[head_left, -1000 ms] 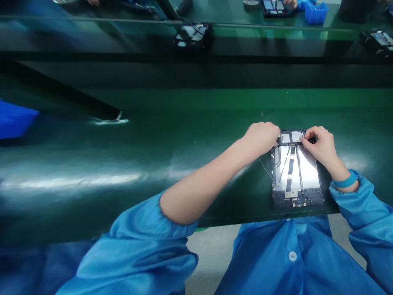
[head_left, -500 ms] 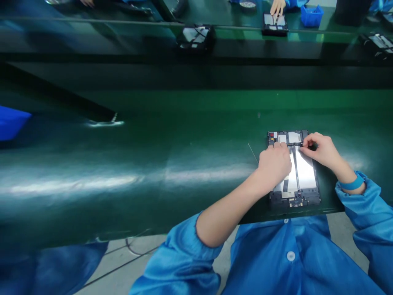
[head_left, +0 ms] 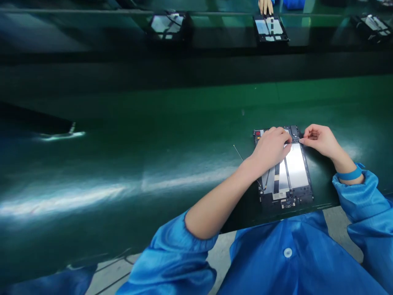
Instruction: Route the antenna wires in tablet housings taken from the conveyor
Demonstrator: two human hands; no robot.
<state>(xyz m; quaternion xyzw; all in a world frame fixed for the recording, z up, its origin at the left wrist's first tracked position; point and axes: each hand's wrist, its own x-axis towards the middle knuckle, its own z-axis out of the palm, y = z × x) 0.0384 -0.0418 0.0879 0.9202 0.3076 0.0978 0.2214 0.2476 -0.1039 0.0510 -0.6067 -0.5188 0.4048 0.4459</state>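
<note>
Two bare hands, head view: the left hand (head_left: 272, 144) lies across the upper left of a flat, rectangular, black-framed electronic device (head_left: 297, 168); the right hand (head_left: 319, 139) is at its upper right edge.
Left fingers: bent and close together, thumb near forefinger; whether they grip anything, one cannot tell.
Right fingers: thumb and forefinger narrowed to a pinch; anything between the tips is too small to tell.
Device position: lying flat near the front edge of the table, directly before the person.
Black frame, contents: a shiny silver-white panel (head_left: 301, 174), dark slender ribbon cables (head_left: 276, 180) running lengthwise over it, and a small red square part (head_left: 258, 133) in the upper left corner.
Thin wire (head_left: 238, 152): slanting out beyond the device's left side, over the table.
Blue plastic container (head_left: 294, 4): cut by the top border; its contents cannot be made out.
Work surface: a glossy dark-green table (head_left: 153, 143), streaked with pale reflections.
Far ledge: three similar devices, at left (head_left: 168, 25), centre (head_left: 270, 28) and right (head_left: 376, 26); a co-worker's hand (head_left: 265, 7) touches the centre one.
Left side: a black bar (head_left: 37, 119), its end meeting the table at a bright reflection.
Clothing: blue jacket (head_left: 264, 262) with a white round button (head_left: 287, 253); blue wristband (head_left: 350, 175) on the right wrist.
Floor: pale grey (head_left: 334, 229), crossed at lower left by dark cables (head_left: 113, 282).
</note>
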